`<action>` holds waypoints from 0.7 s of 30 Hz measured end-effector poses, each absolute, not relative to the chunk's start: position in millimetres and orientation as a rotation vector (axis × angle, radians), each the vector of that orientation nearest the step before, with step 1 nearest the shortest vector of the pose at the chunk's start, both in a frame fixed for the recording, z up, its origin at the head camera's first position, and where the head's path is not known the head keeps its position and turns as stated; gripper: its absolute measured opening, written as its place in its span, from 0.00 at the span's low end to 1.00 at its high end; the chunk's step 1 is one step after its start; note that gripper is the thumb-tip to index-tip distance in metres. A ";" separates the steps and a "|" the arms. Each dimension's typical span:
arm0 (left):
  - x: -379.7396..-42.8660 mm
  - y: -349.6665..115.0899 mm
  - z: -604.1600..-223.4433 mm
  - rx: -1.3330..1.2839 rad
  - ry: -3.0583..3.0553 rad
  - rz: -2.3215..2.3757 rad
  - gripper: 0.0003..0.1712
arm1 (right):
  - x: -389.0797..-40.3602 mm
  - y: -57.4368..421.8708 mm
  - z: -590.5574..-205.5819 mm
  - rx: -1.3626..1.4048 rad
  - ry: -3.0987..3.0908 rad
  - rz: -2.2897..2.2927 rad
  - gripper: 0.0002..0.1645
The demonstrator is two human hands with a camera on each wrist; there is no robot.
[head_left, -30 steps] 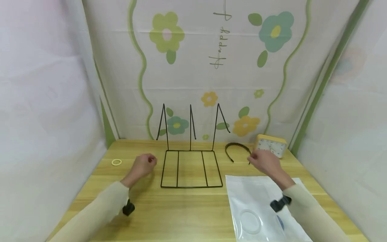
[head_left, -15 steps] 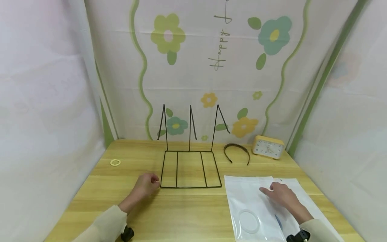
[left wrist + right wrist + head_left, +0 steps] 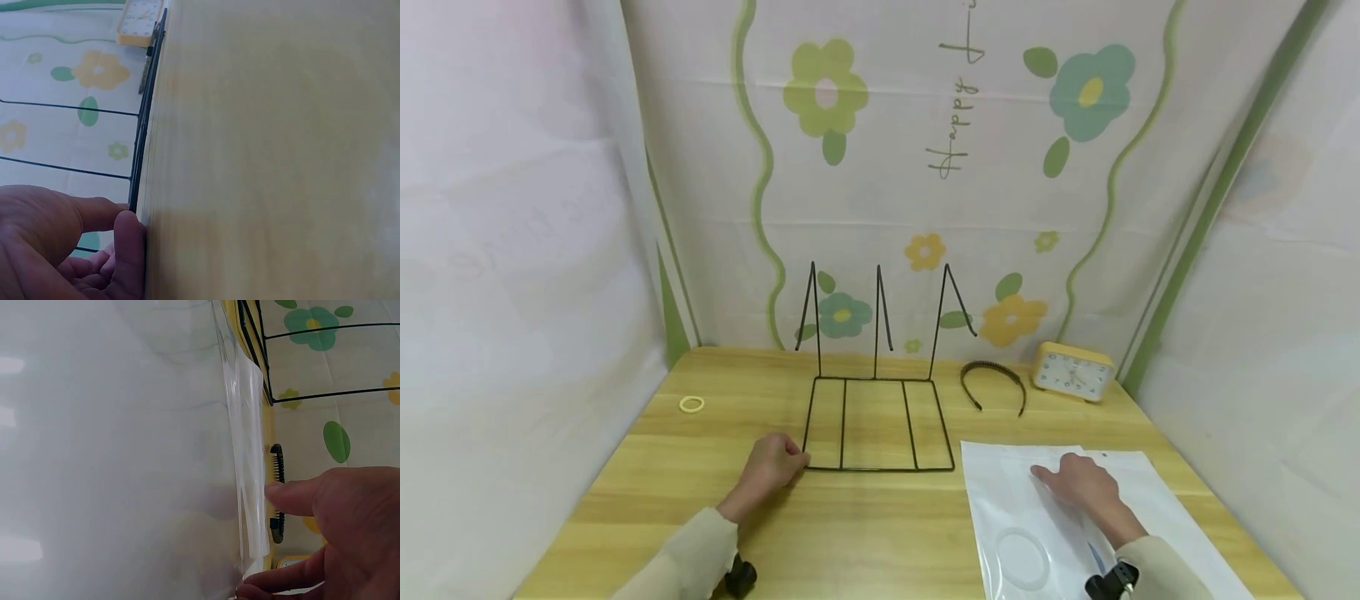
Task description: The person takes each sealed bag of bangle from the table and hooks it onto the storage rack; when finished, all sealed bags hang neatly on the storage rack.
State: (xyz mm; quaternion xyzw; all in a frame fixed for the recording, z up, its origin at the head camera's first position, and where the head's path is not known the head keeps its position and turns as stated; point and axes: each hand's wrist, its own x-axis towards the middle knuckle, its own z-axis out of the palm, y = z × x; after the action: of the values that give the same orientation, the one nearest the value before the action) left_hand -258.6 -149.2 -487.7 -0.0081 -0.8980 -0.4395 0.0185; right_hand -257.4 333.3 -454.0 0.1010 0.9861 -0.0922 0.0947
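Observation:
A black wire rack (image 3: 877,470) with three bent uprights stands at the middle of the table. My left hand (image 3: 769,468) is at its front left corner, where the thumb and index finger pinch the wire, as the left wrist view shows up close. On the right lie two white, glossy plastic bags (image 3: 1000,500), one partly over the other. Over their upper part is my right hand (image 3: 1084,485). Its thumb (image 3: 294,495) is stretched out apart from the other fingers, and a fingertip touches the bag's edge in the right wrist view.
A dark toothed headband (image 3: 992,367) lies behind the bags, beside a yellow-framed alarm clock (image 3: 1073,372). A small pale yellow ring (image 3: 692,405) lies at the left. Fabric with printed flowers (image 3: 880,200) encloses the wooden table (image 3: 880,533) at the back and sides.
My left hand has come forward and down to the rack's front left corner and now pinches it. My right hand has gone from in front of the clock down to the bags.

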 end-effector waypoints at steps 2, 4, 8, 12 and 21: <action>-258.7 -149.4 -489.0 -0.014 -2.786 -1.359 0.12 | -259.8 331.6 -455.4 0.311 2.912 -0.266 0.42; -258.9 -149.4 -489.8 -0.010 -2.785 -1.357 0.13 | -262.2 330.7 -457.6 0.320 2.905 -0.262 0.42; -260.3 -149.8 -491.3 -0.007 -2.778 -1.345 0.14 | -264.8 330.7 -462.0 0.321 2.908 -0.274 0.40; -262.3 -150.3 -492.5 0.014 -2.779 -1.368 0.14 | -264.1 334.1 -464.4 0.318 2.925 -0.387 0.36; -259.5 -149.8 -489.9 0.005 -2.749 -1.413 0.09 | -269.9 349.8 -470.2 0.170 2.892 -1.060 0.28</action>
State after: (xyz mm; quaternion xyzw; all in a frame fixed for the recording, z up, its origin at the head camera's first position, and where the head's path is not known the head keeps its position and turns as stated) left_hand -259.5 -149.8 -489.9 0.0016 -0.8891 -0.4570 0.0256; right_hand -269.9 349.8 -470.2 0.0552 0.9371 -0.3434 0.0282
